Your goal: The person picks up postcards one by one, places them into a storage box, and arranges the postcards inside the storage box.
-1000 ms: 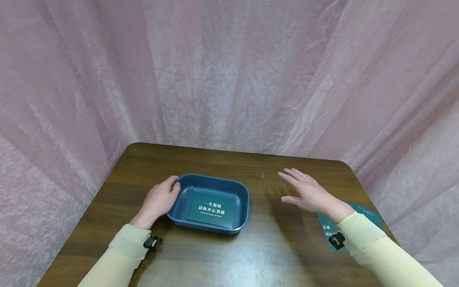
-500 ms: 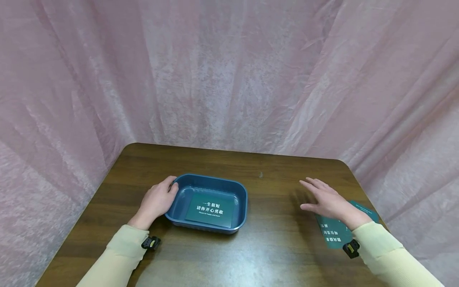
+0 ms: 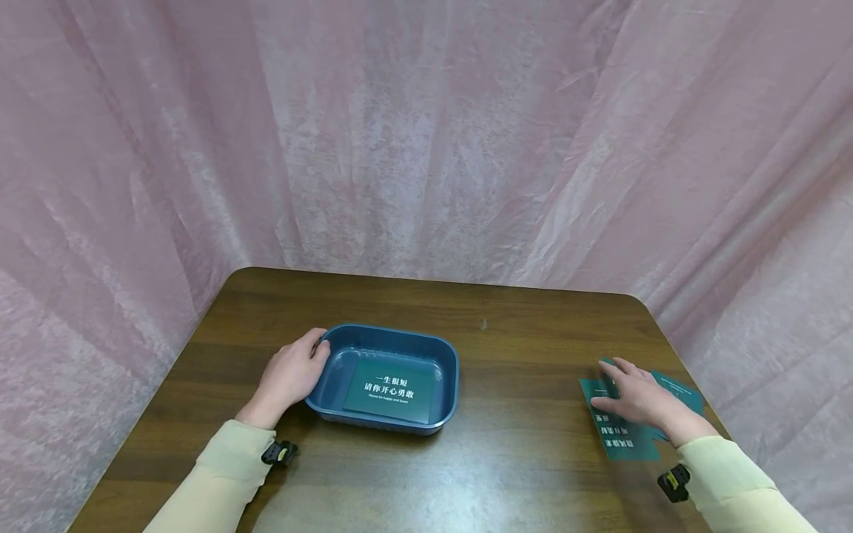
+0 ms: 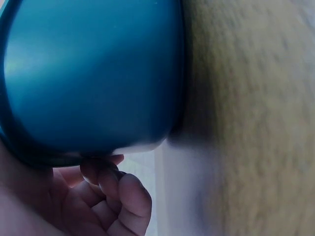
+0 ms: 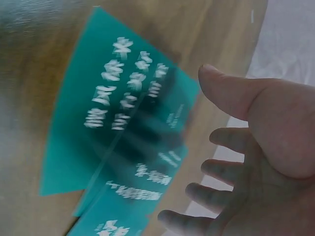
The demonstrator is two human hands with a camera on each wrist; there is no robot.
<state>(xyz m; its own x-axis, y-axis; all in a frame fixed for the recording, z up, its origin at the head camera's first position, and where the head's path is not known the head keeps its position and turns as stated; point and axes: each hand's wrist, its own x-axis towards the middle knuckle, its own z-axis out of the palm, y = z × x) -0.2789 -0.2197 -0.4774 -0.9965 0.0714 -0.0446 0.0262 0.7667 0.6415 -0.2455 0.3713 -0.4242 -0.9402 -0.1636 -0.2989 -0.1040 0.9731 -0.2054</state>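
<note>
In the head view, my left hand [image 3: 286, 377] holds the left end of a deep blue tray [image 3: 450, 385] by its rim. The left wrist view shows curled fingers [image 4: 133, 196] under that rim, against the outer wall. Flat on the tray's bottom lies a dark green card [image 3: 383, 404] with white writing. Over at the table's right side, my right hand [image 3: 636, 400] hovers low above several green cards [image 3: 626, 444] that overlap each other. Its thumb and fingers are spread and hold nothing; the right wrist view has them beside the top card [image 5: 69, 147], casting a shadow on it.
The brown wooden table [image 3: 520, 318] has rounded far corners. Pink velvet curtains [image 3: 426, 148] hang behind and around it. The loose cards fan out near the table's right edge, while the tray stands left of the middle.
My right hand has moved right and toward me, from over bare wood to above the green cards. My left hand has stayed on the tray, which stands in the same place.
</note>
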